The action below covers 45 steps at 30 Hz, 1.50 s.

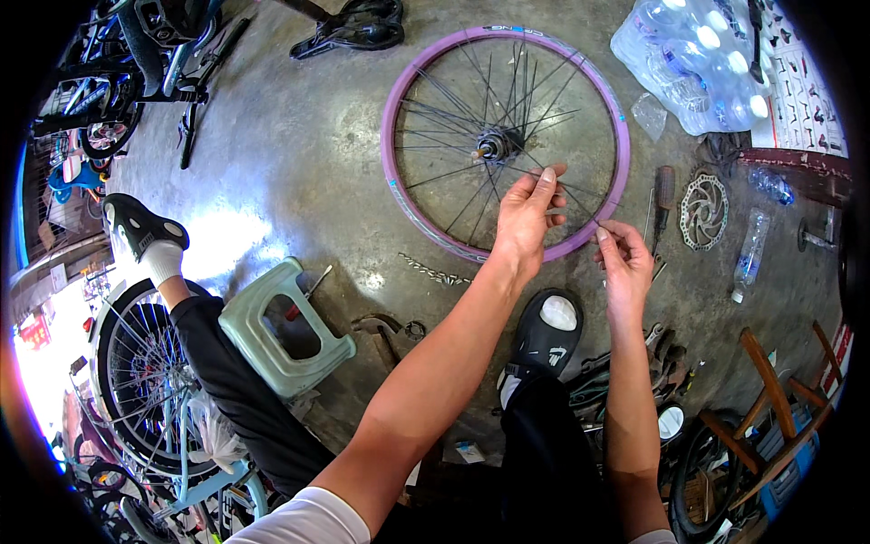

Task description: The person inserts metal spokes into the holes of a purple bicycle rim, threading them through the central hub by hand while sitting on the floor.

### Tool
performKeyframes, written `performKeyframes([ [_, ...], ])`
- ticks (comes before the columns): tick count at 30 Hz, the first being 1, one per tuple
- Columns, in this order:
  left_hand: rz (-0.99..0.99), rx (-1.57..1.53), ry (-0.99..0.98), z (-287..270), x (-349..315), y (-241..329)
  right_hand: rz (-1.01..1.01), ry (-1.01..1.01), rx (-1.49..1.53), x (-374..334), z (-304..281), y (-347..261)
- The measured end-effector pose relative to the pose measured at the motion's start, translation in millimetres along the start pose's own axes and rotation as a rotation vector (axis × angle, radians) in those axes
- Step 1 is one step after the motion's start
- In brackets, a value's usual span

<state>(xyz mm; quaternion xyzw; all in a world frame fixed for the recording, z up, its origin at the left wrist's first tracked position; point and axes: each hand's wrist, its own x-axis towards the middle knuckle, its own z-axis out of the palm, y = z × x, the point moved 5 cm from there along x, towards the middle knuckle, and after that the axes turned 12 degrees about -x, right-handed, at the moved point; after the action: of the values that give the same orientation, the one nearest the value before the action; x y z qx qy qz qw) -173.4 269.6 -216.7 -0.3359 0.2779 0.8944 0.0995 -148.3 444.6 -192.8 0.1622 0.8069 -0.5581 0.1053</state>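
Purple-rimmed bicycle wheel (pixel 388 145) lies flat on the grey concrete floor (pixel 290 118), ahead of the person. The dark and silver metal hub (pixel 500 143) sits near its centre, with many thin dark metal spokes (pixel 521 100) fanning out from it.

Left hand (pixel 530 213): over the lower right of the wheel, thumb and index finger drawn together beside a spoke; cannot tell whether the spoke is between them. Right hand (pixel 625 263): at the rim's lower right edge, thumb and forefinger nearly meeting; any small part there is too small to tell.

Progress, as judged: partway. Done: hub placed, spokes through it, many seeming to reach the rim. Left: at upper right, at least one spoke appears to end short of the rim; spacing looks uneven. Fastening at the rim cannot be confirmed. The silver perforated brake disc (pixel 686 213) lies apart on the floor, unmounted, near the brown-handled screwdriver (pixel 664 190).
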Motion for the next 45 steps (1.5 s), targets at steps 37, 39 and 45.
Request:
performKeyframes([
  [37,-0.109,0.335,-0.009,3,-1,5,0.534,0.219,0.505,22,29,21],
  [39,-0.105,0.363,0.009,4,-2,1,0.543,0.218,0.507,22,26,23],
  [45,0.050,0.360,0.028,14,3,-9,0.557,0.193,0.553,22,21,25],
])
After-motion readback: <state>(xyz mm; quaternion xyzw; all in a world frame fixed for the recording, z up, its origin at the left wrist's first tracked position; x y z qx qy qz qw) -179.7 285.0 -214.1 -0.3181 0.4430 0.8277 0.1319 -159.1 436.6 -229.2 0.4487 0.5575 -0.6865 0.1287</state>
